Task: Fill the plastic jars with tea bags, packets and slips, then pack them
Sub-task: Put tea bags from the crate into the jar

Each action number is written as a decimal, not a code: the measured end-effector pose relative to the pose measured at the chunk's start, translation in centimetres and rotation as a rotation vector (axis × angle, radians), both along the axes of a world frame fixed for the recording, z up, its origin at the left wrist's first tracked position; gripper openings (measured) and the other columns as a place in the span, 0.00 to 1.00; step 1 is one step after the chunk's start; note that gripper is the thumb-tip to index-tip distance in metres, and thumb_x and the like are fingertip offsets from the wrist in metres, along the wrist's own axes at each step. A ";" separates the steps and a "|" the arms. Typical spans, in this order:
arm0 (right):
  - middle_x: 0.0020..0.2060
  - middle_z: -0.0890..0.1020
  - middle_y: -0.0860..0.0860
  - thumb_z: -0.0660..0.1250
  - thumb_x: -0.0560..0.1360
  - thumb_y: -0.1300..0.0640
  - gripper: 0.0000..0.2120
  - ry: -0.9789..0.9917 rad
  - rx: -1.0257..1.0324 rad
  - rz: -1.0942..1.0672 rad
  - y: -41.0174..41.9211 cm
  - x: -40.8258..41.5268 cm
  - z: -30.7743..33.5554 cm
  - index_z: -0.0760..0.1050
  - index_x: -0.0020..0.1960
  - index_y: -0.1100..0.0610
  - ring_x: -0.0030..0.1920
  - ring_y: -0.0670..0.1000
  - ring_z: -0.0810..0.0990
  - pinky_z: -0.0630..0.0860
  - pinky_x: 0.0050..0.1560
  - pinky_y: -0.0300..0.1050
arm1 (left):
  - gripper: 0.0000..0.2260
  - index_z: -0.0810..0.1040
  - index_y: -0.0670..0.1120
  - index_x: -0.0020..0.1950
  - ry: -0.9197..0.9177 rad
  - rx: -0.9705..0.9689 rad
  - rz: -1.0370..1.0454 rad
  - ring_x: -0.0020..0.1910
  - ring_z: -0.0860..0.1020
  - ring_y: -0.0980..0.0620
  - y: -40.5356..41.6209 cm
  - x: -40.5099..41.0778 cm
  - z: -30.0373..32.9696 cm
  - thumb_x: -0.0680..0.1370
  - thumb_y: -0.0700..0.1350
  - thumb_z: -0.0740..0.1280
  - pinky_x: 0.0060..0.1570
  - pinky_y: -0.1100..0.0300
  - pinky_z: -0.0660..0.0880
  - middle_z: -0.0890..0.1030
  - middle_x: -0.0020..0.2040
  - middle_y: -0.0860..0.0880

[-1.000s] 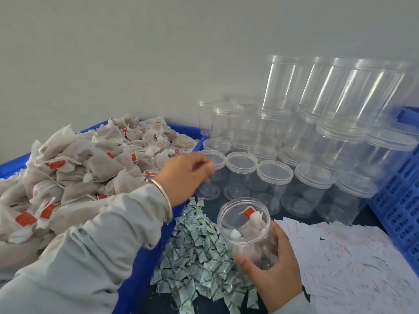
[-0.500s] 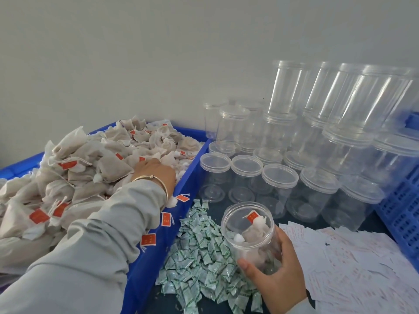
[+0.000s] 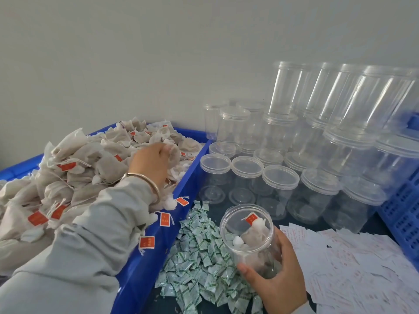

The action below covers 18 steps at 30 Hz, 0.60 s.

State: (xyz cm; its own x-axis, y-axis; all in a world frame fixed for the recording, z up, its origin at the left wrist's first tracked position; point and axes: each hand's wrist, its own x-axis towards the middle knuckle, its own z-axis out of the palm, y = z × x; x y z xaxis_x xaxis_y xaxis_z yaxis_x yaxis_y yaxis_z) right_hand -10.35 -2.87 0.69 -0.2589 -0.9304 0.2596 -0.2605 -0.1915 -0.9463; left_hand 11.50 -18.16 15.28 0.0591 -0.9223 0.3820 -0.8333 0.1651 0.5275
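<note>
The open plastic jar [image 3: 248, 240] stands upright low in the view, at about five o'clock from the centre, with its mouth facing up and a few tea bags already inside, one red tag showing near the rim. The right hand [image 3: 277, 274] wraps around its lower wall from the near side, thumb across the front and fingers curled behind.

The left hand [image 3: 150, 165] is up at about ten o'clock from the jar, well apart from it, reaching into the heap of tea bags [image 3: 74, 168] in the blue tray [image 3: 158, 241]. Its fingers are curled down into the heap and seem to pinch one bag near the tips, though how much it has gathered is hard to tell.

What the coming move turns on is this line: the jar's mouth lies toward four o'clock from the left hand, across the tray's right wall. Any bag lifted has to travel over that wall and come down along the jar's upright axis. The right hand is the nearer one but is busy steadying the jar, so the carry falls to the left.

Green-and-white packets [image 3: 199, 264] lie heaped on the counter [image 3: 217, 211] just left of the jar. Paper slips [image 3: 353, 266] are spread to its right, at three o'clock. Lidded empty jars [image 3: 280, 186] stand behind at twelve o'clock.
</note>
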 end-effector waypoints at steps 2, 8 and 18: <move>0.63 0.74 0.41 0.78 0.47 0.31 0.53 -0.006 0.003 -0.014 0.1 0.0 -0.1 0.65 0.69 0.42 0.65 0.45 0.73 0.73 0.63 0.59 | 0.14 0.75 0.39 0.50 0.314 -0.010 -0.030 0.35 0.73 0.43 0.5 0.0 0.5 0.83 0.45 0.53 0.38 0.53 0.70 0.74 0.36 0.44; 0.64 0.74 0.41 0.78 0.48 0.31 0.53 0.024 0.014 -0.023 -0.1 -0.1 -0.5 0.64 0.69 0.39 0.65 0.44 0.73 0.73 0.64 0.57 | 0.09 0.75 0.45 0.46 0.915 0.327 -0.351 0.25 0.77 0.54 3.2 -2.6 1.3 0.82 0.41 0.56 0.24 0.62 0.73 0.78 0.29 0.49; 0.63 0.76 0.48 0.80 0.49 0.37 0.52 -0.007 -0.015 -0.028 -0.5 -0.3 -0.9 0.66 0.69 0.46 0.64 0.50 0.75 0.73 0.62 0.59 | 0.04 0.78 0.52 0.44 0.286 0.481 -0.835 0.26 0.76 0.62 6.6 -6.4 -1.9 0.74 0.43 0.71 0.27 0.69 0.72 0.81 0.34 0.58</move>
State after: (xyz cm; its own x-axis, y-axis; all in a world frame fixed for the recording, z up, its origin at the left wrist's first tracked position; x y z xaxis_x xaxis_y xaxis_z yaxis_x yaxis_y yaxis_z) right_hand -10.68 -3.41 -0.23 -0.2868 -0.9186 0.2718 -0.2597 -0.1985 -0.9451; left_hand 5.08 -11.58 13.35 -0.6455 -0.7631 0.0305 -0.3795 0.3552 0.8543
